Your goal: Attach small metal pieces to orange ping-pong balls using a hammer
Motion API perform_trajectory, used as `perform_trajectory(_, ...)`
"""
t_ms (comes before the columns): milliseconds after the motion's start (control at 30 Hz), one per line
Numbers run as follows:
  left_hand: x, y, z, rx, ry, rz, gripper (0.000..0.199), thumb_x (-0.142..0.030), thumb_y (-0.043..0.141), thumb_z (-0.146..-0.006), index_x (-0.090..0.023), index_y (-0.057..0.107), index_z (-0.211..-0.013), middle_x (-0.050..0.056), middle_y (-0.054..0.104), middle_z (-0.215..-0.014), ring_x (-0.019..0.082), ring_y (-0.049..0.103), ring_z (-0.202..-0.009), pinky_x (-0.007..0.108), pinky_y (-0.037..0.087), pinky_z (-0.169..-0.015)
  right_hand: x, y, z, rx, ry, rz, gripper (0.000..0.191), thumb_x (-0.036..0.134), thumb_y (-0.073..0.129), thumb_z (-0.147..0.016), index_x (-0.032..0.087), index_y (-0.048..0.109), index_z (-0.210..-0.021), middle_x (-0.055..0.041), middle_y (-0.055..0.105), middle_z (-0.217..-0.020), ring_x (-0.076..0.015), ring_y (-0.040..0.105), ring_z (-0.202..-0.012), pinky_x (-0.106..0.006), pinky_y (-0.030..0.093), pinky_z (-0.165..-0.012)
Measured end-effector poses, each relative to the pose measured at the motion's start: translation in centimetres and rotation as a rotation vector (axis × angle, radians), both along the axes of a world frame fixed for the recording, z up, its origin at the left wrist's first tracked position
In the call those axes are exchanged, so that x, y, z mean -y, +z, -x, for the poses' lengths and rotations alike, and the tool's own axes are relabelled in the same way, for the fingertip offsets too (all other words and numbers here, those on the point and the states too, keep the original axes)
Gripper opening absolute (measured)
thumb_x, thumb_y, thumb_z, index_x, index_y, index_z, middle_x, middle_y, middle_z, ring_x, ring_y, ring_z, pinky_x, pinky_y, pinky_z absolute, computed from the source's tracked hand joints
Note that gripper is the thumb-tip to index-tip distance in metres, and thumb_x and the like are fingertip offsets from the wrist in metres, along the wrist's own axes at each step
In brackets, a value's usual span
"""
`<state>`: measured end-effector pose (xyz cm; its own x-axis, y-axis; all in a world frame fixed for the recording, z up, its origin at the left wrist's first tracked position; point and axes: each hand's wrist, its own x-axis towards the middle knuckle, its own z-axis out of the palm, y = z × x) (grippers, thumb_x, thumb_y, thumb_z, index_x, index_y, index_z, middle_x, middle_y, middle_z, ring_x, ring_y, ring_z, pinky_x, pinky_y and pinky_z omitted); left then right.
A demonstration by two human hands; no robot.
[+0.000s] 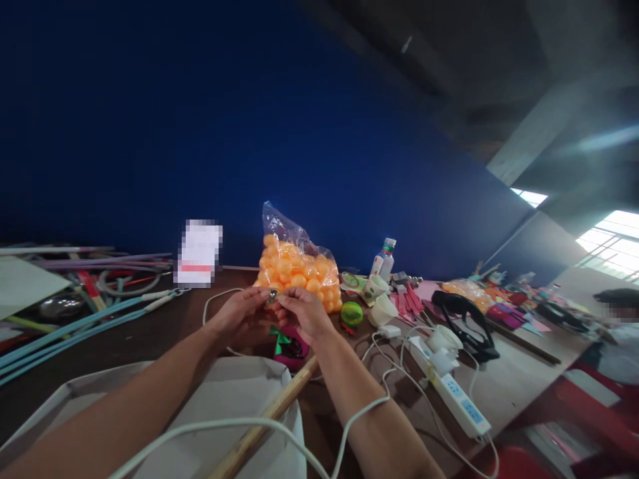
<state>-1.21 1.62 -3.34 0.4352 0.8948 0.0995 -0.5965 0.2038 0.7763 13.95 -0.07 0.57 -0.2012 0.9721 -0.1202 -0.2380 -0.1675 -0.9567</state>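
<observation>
The left hand [245,307] and right hand [305,311] are meeting over the desk [329,406], each grip pinching a small shiny piece [272,297] between its fingertips. The piece is sitting just on the near side of a clear bag of orange balls [299,269]. A wooden stick [269,419] is slanting below the hands, and a power strip [462,399] is lying to the right.

You face a deep blue wall [200,120] | brown table [150,346] below you | grey beam [534,120] angled under your dark ceiling [449,60] | bright windows [614,243] to your right, light hazy | red seats [599,406] lower right
</observation>
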Motion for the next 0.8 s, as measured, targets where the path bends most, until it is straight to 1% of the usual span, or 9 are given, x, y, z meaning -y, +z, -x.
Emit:
perform_trajectory(67,-0.1,-0.09,0.08,-0.029,-0.04,-0.031,0.019,-0.029,0.067,-0.08,-0.01,0.067,-0.08,0.009,0.065,-0.073,0.02,0.064,-0.067,0.035,0.055,-0.066,-0.09,-0.13,0.01,0.0,0.004,-0.008,0.033,0.032,0.08,-0.059,0.013,0.058,-0.075,-0.001,0.066,-0.062,-0.0076,0.056,-0.047,-0.017,0.046,-0.042)
perform_trajectory(200,-0.2,-0.17,0.16,-0.038,-0.033,-0.049,0.019,-0.029,0.067,-0.08,-0.01,0.067,-0.081,0.008,0.064,-0.075,0.018,0.064,-0.069,0.033,0.055,-0.067,-0.13,-0.14,0.06,0.006,-0.003,-0.014,0.035,0.032,0.08,-0.057,0.014,0.056,-0.075,-0.0006,0.066,-0.062,-0.008,0.057,-0.047,-0.017,0.045,-0.042)
perform_trajectory(333,-0.32,-0.31,0.07,-0.045,-0.015,-0.026,0.018,-0.028,0.069,-0.079,-0.01,0.066,-0.08,0.006,0.063,-0.073,0.016,0.063,-0.066,0.03,0.054,-0.065,-0.08,0.05,0.12,0.023,-0.026,-0.007,0.038,0.032,0.08,-0.056,0.015,0.053,-0.076,-0.001,0.067,-0.061,-0.0087,0.057,-0.046,-0.018,0.045,-0.041)
perform_trajectory(533,-0.47,-0.71,-0.03,-0.016,-0.054,-0.069,0.019,-0.029,0.067,-0.081,-0.01,0.066,-0.079,0.008,0.065,-0.074,0.017,0.064,-0.068,0.029,0.053,-0.066,-0.23,-0.08,0.09,0.061,-0.047,-0.01,0.041,0.034,0.079,-0.055,0.017,0.049,-0.076,0.0002,0.065,-0.058,-0.0089,0.054,-0.043,-0.018,0.041,-0.038)
perform_trajectory(700,-0.6,-1.01,0.09,-0.042,-0.078,-0.029,0.02,-0.029,0.068,-0.08,-0.01,0.066,-0.089,0.008,0.068,-0.075,0.017,0.066,-0.067,0.03,0.052,-0.068,-0.36,-0.22,-0.2,0.097,-0.025,0.001,0.041,0.034,0.078,-0.056,0.018,0.048,-0.078,0.0012,0.064,-0.056,-0.0074,0.05,-0.041,-0.017,0.039,-0.038)
perform_trajectory(800,-0.62,-1.02,0.16,-0.038,-0.083,-0.046,0.022,-0.029,0.067,-0.081,-0.01,0.067,-0.092,0.009,0.069,-0.078,0.018,0.066,-0.068,0.029,0.052,-0.066,-0.21,-0.06,-0.28,0.098,-0.01,0.007,0.04,0.034,0.077,-0.057,0.018,0.048,-0.078,0.0014,0.064,-0.057,-0.0069,0.05,-0.041,-0.017,0.038,-0.038)
